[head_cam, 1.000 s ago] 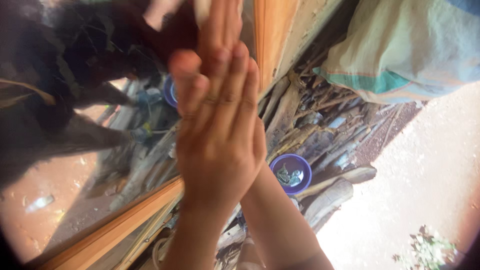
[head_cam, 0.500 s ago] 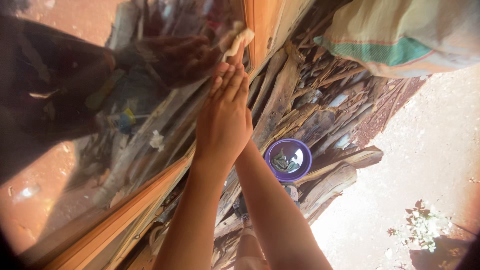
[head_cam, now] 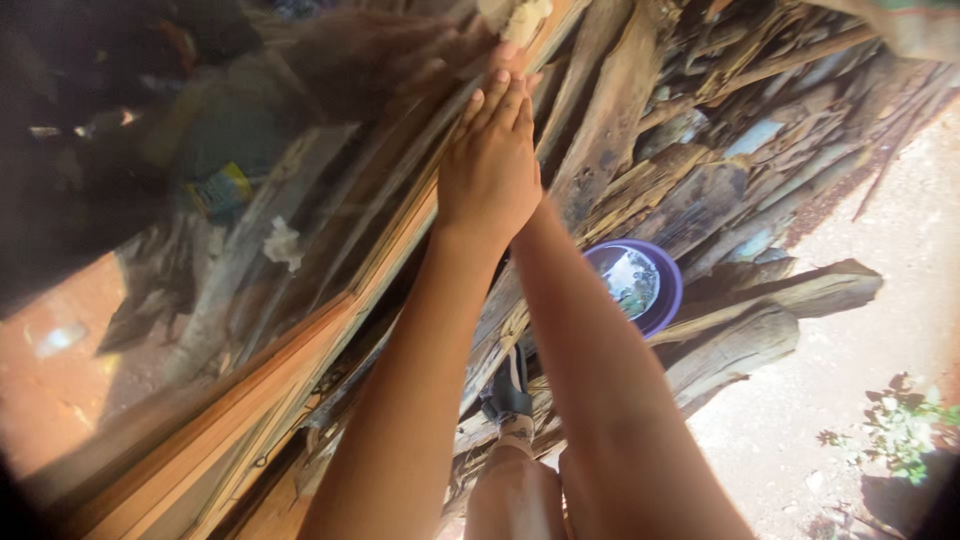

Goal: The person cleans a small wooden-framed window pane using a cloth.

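Note:
My left hand (head_cam: 490, 165) lies flat, fingers straight and together, on top of my right hand, which is almost wholly hidden beneath it. Only a right fingertip (head_cam: 505, 52) shows past the left fingers. A pale crumpled cloth (head_cam: 520, 16) sticks out beyond the fingertips at the top edge, pressed against a glass pane (head_cam: 250, 170) near its wooden frame (head_cam: 250, 400). The glass mirrors my dark arm and the woodpile. Both forearms reach up from the bottom of the view.
A pile of split firewood (head_cam: 700, 180) leans under the window. A purple bowl (head_cam: 668, 300) holding water sits among the logs. My sandalled foot (head_cam: 510, 400) stands on the wood. Red dirt ground (head_cam: 850, 380) with a small plant (head_cam: 900, 430) lies to the right.
My stacked hands have slid with the cloth up and to the right along the glass toward the frame. The view has tilted down, so the sack has nearly left the picture.

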